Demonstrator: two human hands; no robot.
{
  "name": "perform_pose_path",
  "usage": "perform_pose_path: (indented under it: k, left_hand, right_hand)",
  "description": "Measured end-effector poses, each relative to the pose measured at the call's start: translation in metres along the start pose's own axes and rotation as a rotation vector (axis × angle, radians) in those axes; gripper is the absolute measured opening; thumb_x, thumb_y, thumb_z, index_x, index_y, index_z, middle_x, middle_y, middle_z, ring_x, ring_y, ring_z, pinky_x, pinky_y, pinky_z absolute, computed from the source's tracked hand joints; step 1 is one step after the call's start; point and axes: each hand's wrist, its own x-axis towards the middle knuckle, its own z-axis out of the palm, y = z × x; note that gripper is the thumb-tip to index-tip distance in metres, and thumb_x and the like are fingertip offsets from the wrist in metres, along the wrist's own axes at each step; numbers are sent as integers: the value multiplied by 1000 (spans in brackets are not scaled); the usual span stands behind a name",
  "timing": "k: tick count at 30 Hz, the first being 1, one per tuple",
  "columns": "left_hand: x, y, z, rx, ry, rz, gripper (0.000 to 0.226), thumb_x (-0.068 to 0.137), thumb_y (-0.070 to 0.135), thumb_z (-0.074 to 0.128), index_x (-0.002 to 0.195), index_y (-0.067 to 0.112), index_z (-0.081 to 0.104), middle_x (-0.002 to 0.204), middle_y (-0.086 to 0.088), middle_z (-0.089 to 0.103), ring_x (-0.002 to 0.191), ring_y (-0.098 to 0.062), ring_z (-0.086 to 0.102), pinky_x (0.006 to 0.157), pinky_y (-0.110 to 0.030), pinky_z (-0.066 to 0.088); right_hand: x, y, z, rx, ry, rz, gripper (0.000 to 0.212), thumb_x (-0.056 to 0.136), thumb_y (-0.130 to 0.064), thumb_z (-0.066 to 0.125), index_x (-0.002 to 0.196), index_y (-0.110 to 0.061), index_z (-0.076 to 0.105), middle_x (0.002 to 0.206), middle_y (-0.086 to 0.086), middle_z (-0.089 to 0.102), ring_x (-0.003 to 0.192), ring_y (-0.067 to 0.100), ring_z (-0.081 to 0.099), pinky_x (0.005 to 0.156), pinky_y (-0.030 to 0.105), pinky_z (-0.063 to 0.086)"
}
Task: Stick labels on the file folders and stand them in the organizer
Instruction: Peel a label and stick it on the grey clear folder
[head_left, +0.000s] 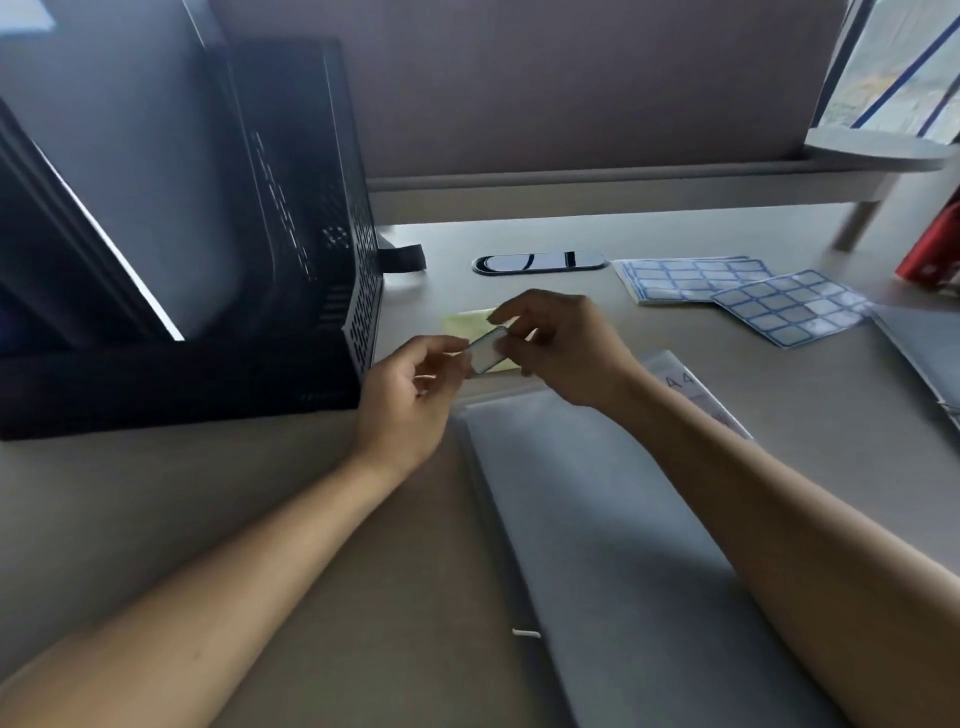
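Observation:
A small white label (488, 351) with a dark border is held between both hands above the desk. My left hand (410, 395) pinches its left edge, and my right hand (561, 345) pinches its right edge with curled fingers. Below the hands a translucent grey file folder (597, 519) lies flat on the desk, running toward me. A black mesh organizer (311, 234) stands at the left with a grey-white folder (145, 182) upright inside it. Two sheets of blue-bordered labels (691, 278) (789, 306) lie at the right.
A yellow-green backing paper (465, 319) lies on the desk behind the hands. A black oval cable grommet (540, 261) sits further back. More folders (930, 353) lie at the right edge beside a red object (935, 244). A raised shelf (623, 176) runs along the back.

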Motion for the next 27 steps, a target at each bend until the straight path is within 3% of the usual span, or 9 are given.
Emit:
perform_pose_path:
  k: [4, 6, 10, 13, 15, 17, 21, 25, 27]
  left_hand:
    - [1, -1, -1, -3, 6, -68, 20, 90, 11, 68, 84, 30, 63, 81, 12, 68, 75, 5, 61, 67, -12, 46]
    - [1, 3, -3, -11, 29, -76, 22, 89, 7, 68, 81, 27, 63, 77, 12, 67, 72, 5, 60, 66, -10, 44]
    - [-1, 8, -3, -57, 27, -146, 14, 90, 6, 67, 93, 18, 60, 77, 5, 66, 60, 4, 59, 56, -11, 44]
    - [-5, 2, -1, 144, -21, -90, 14, 90, 14, 64, 102, 20, 59, 79, 12, 64, 78, -5, 63, 73, -22, 48]
    - [-7, -2, -1, 292, -49, -78, 15, 90, 19, 61, 105, 18, 59, 77, 19, 59, 85, -11, 60, 77, -27, 46]
    - [-7, -4, -3, 398, -91, -59, 16, 89, 30, 58, 104, 23, 59, 79, 23, 58, 93, -14, 61, 81, -33, 49]
    - [-9, -4, -3, 496, -193, -45, 12, 90, 37, 57, 97, 29, 61, 77, 21, 61, 87, -13, 63, 87, -35, 50]
    - [-9, -1, -3, 397, -180, -80, 3, 89, 28, 62, 92, 30, 63, 79, 18, 63, 76, 2, 61, 76, -25, 51]
    - [-7, 1, -3, 292, -124, -117, 4, 85, 26, 64, 88, 28, 65, 78, 16, 65, 68, 4, 58, 70, -21, 49]
  right_hand:
    - [3, -13, -3, -62, -44, 44, 19, 87, -13, 72, 103, -24, 69, 75, -12, 70, 57, 8, 61, 44, 13, 40]
    - [7, -23, -5, -142, -94, 54, 16, 87, -13, 73, 101, -19, 71, 74, -9, 69, 59, 12, 64, 50, 18, 47]
    - [13, -35, -17, -205, -180, 87, 9, 85, -13, 74, 90, -20, 71, 73, -7, 71, 59, 9, 67, 57, 26, 51]
    - [11, -29, -33, -206, -125, 155, 7, 87, -10, 71, 90, -16, 71, 76, -1, 71, 52, 4, 64, 46, 17, 44]
    - [6, -21, -48, -74, -28, 247, 4, 86, -7, 70, 87, -10, 72, 72, 1, 70, 53, 9, 62, 55, 23, 48]
    - [-2, -15, -63, 254, 72, 376, 7, 86, -4, 69, 81, -9, 72, 70, 3, 68, 55, 15, 58, 62, 30, 50]
    - [-10, -13, -74, 834, 136, 636, 19, 89, -13, 67, 72, -16, 74, 70, 1, 62, 52, 11, 52, 61, 24, 44]
    - [-25, -16, -51, 813, 24, 638, 5, 81, -12, 72, 81, -14, 68, 66, -2, 60, 50, 9, 49, 52, 20, 41]
    - [-35, -11, -33, 718, -38, 593, 12, 79, -10, 74, 89, -9, 67, 69, 1, 59, 51, 9, 48, 51, 21, 38]
